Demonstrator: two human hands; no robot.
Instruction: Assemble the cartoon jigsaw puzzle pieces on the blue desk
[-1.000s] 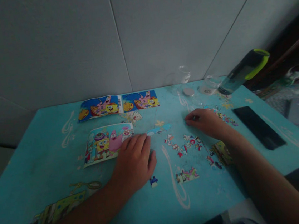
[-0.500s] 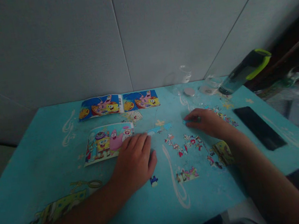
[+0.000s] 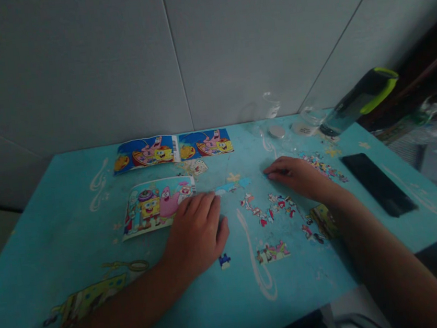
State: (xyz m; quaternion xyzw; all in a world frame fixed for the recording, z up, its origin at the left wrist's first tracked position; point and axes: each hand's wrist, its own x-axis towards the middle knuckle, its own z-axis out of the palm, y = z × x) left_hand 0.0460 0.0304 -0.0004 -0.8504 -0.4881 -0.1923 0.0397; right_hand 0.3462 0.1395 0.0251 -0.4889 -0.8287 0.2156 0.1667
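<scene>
My left hand (image 3: 199, 228) lies flat with its fingers stretched out. It overlaps the right edge of a cartoon picture card (image 3: 150, 208), and its fingertips are beside a strip of light blue puzzle pieces (image 3: 232, 186). Between thumb and forefinger, my right hand (image 3: 294, 175) pinches a small blue puzzle piece (image 3: 266, 175), just right of that strip. Loose puzzle pieces (image 3: 266, 214) lie in a curve below. Nearer to me are a joined pink and green section (image 3: 273, 252) and a dark blue piece (image 3: 225, 261). More loose pieces (image 3: 323, 166) sit behind my right wrist.
A blue cartoon strip (image 3: 204, 145) lies along the back of the table. Clear containers (image 3: 272, 105), a round lid (image 3: 277, 132) and a tilted dark bottle (image 3: 359, 100) stand at the back right. A flat black object (image 3: 379, 185) lies at the right.
My right hand has moved slightly left with the blue puzzle piece, towards the light blue strip. The left hand stays in place.
</scene>
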